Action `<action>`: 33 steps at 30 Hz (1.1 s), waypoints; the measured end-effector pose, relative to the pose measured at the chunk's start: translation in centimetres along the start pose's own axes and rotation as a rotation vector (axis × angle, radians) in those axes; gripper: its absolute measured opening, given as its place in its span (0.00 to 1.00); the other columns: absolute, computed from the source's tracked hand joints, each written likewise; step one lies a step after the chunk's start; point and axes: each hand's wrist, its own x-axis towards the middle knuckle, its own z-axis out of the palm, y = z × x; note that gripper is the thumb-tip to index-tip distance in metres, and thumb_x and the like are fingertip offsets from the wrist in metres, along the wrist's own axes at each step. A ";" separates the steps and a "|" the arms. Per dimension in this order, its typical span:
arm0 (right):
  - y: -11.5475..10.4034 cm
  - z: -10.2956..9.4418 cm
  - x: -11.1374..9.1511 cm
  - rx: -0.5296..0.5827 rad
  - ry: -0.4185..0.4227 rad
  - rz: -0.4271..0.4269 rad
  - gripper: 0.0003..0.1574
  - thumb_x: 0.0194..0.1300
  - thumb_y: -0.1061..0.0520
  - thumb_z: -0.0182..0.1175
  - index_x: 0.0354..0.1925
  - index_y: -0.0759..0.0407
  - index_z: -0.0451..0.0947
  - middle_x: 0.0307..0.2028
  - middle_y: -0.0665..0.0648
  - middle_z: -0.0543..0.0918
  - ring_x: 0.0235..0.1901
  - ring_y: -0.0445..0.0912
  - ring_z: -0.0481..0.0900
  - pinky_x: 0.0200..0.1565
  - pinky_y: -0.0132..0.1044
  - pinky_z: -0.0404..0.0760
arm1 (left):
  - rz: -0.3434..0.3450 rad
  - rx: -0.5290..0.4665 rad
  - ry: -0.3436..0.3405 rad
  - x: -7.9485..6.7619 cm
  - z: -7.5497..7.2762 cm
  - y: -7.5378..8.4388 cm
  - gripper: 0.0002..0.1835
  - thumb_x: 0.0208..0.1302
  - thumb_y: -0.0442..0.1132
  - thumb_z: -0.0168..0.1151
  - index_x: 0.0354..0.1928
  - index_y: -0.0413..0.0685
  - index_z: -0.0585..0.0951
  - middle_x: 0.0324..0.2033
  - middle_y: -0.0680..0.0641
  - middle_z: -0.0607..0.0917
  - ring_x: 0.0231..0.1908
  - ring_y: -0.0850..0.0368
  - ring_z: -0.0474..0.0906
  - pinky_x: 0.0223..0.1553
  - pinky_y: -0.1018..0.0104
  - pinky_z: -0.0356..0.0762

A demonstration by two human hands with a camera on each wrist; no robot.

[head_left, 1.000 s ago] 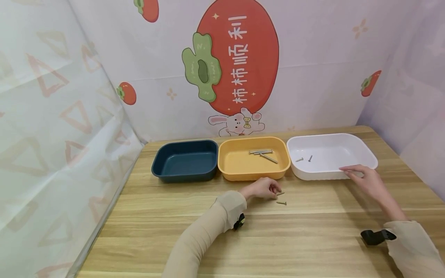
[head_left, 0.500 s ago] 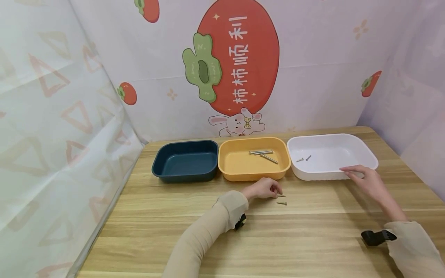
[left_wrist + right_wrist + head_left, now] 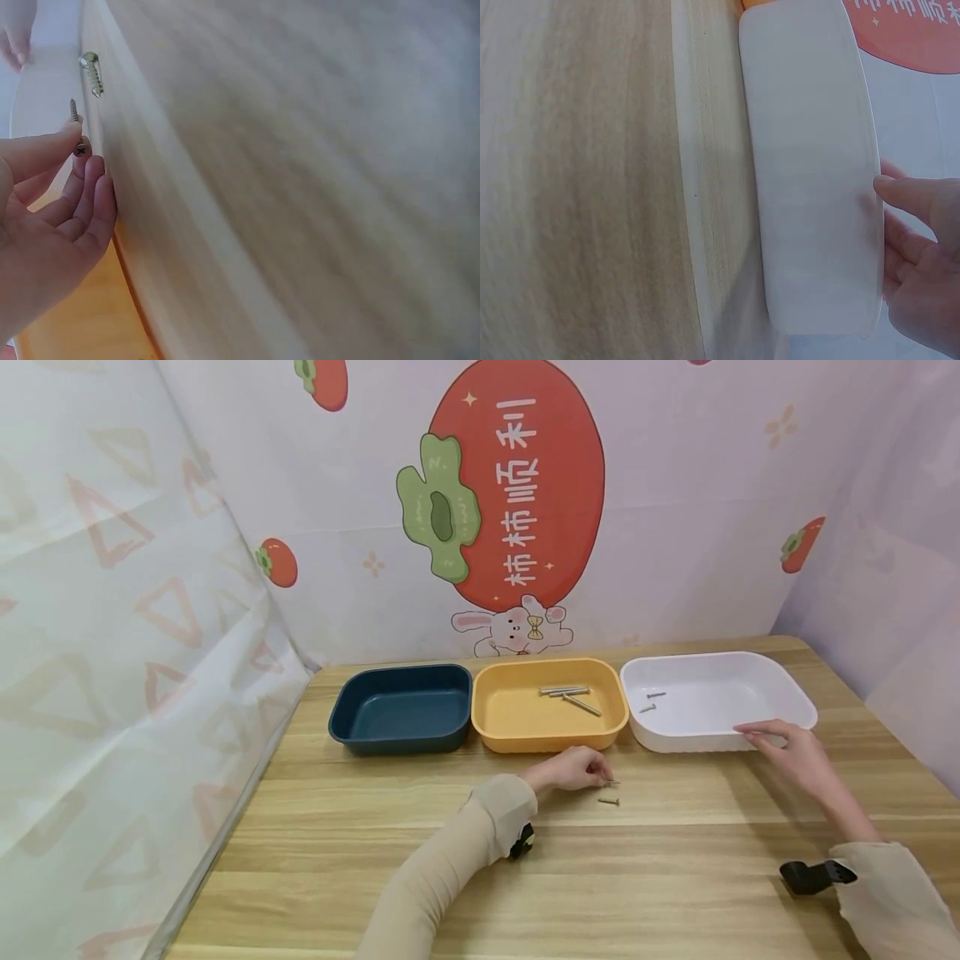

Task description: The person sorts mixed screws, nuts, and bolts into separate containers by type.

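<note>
In the head view my left hand (image 3: 570, 769) is low over the table in front of the yellow tray. Its thumb and fingertips pinch a small screw (image 3: 74, 112), whose pointed end juts out past them in the left wrist view. A second small screw (image 3: 91, 73) lies on the wood close by. My right hand (image 3: 791, 756) holds the front rim of the white tray (image 3: 810, 165). The thumb presses the outer wall and the other fingers reach over the inside. Two small screws (image 3: 656, 695) lie inside that tray, near its left end.
The yellow tray (image 3: 517, 742) stands in the middle with several long screws (image 3: 581, 704) in it. Left of it is the dark blue tray (image 3: 401, 745). All three trays form a row along the table's (image 3: 637, 893) back, before a printed cloth (image 3: 675, 568).
My left hand has shifted slightly to the right, and the screw at its fingertips has turned. One screw inside the white tray has rolled left, nearer the other. My right hand stays put.
</note>
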 end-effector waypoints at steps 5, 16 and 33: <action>0.0 0.0 0.0 0.002 0.006 -0.009 0.12 0.61 0.61 0.54 0.38 0.70 0.77 0.33 0.22 0.66 0.38 0.14 0.57 0.35 0.18 0.59 | 0.017 -0.035 0.039 0.2 0.0 0.5 0.06 0.59 0.33 0.56 0.37 0.44 0.81 0.26 0.55 0.78 0.26 0.70 0.67 0.31 0.82 0.65; 0.1 0.0 0.0 -0.004 0.001 -0.013 0.12 0.62 0.61 0.53 0.39 0.71 0.77 0.34 0.21 0.65 0.38 0.15 0.57 0.34 0.20 0.62 | 0.075 -0.047 0.114 1.0 -0.5 2.0 0.08 0.61 0.32 0.53 0.39 0.44 0.80 0.30 0.54 0.80 0.25 0.69 0.67 0.28 0.83 0.65; 0.3 0.2 0.1 0.016 0.012 -0.034 0.12 0.61 0.62 0.53 0.38 0.70 0.77 0.34 0.21 0.66 0.39 0.14 0.57 0.36 0.13 0.57 | 0.136 -0.065 0.260 2.3 -1.3 5.2 0.09 0.61 0.31 0.53 0.40 0.43 0.80 0.30 0.51 0.79 0.29 0.69 0.68 0.30 0.85 0.65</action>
